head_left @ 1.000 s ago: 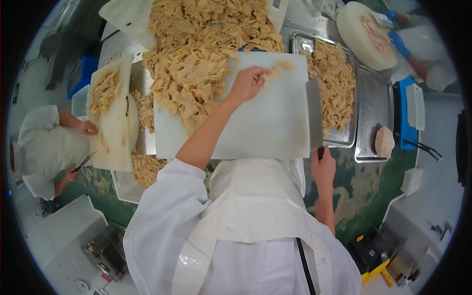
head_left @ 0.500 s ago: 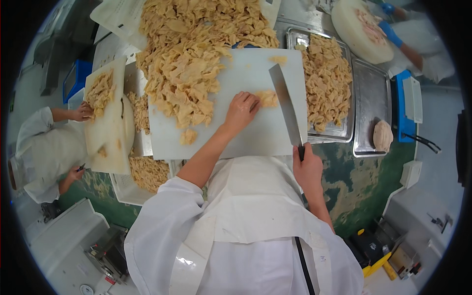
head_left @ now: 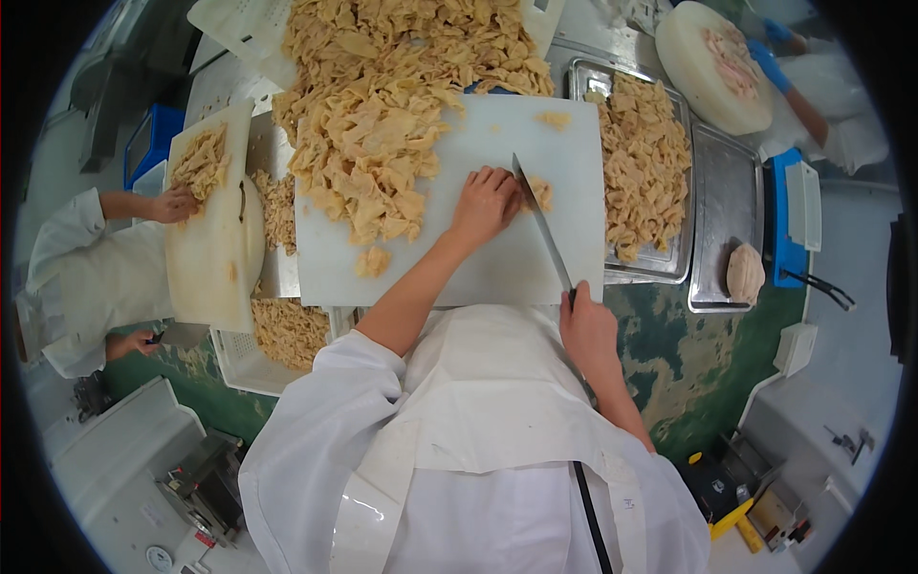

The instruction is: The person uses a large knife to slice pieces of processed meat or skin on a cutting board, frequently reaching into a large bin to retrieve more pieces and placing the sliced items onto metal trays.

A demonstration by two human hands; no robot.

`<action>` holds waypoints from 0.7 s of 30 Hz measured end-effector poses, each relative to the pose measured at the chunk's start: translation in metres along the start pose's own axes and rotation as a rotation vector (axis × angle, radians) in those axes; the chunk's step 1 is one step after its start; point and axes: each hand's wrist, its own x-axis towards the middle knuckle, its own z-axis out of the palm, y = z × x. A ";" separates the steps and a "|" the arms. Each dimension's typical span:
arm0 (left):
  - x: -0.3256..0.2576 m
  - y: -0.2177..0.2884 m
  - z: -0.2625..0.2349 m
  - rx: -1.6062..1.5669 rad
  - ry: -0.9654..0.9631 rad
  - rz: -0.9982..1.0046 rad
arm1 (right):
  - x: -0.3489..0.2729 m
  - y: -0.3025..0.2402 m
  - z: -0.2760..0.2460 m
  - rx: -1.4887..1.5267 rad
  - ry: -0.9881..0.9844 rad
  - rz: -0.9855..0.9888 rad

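Observation:
My left hand (head_left: 486,201) presses down on a pale yellow piece of food (head_left: 540,192) on the white cutting board (head_left: 497,258). My right hand (head_left: 585,330) grips the handle of a long knife (head_left: 541,225), whose blade lies against the piece just right of my left fingers. A big heap of the same pale yellow pieces (head_left: 382,124) covers the board's left and far side. One small piece (head_left: 373,260) lies alone near the board's front left.
A metal tray (head_left: 681,251) of cut pieces stands right of the board, then an emptier tray with a pale lump (head_left: 745,274). At left a person in white (head_left: 86,277) handles pieces on another board (head_left: 206,230). A blue-gloved person works at the far right by a round board (head_left: 712,67).
My left hand has drawn a piece from the heap to the board's middle. My right hand has brought the knife from the board's right edge onto that piece.

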 end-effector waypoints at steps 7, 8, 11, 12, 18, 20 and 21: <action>0.000 -0.008 -0.009 0.004 -0.105 0.054 | 0.086 -0.012 -0.005 0.094 0.079 -0.153; -0.001 -0.013 -0.014 -0.050 -0.137 0.032 | 0.075 -0.013 -0.008 0.041 0.085 -0.119; 0.019 -0.034 -0.054 0.221 0.126 0.018 | 0.035 -0.015 -0.014 0.058 -0.001 0.004; 0.031 -0.040 -0.074 0.433 0.189 -0.018 | 0.024 -0.014 -0.011 0.064 -0.003 -0.003; 0.044 -0.088 -0.124 0.488 -0.140 -0.216 | 0.005 0.025 -0.003 0.149 -0.036 0.035; 0.050 -0.082 -0.126 0.422 -0.186 -0.229 | 0.009 0.039 -0.008 0.094 0.136 0.202; 0.051 -0.074 -0.123 0.309 -0.063 -0.191 | 0.009 0.042 -0.011 0.093 0.139 0.207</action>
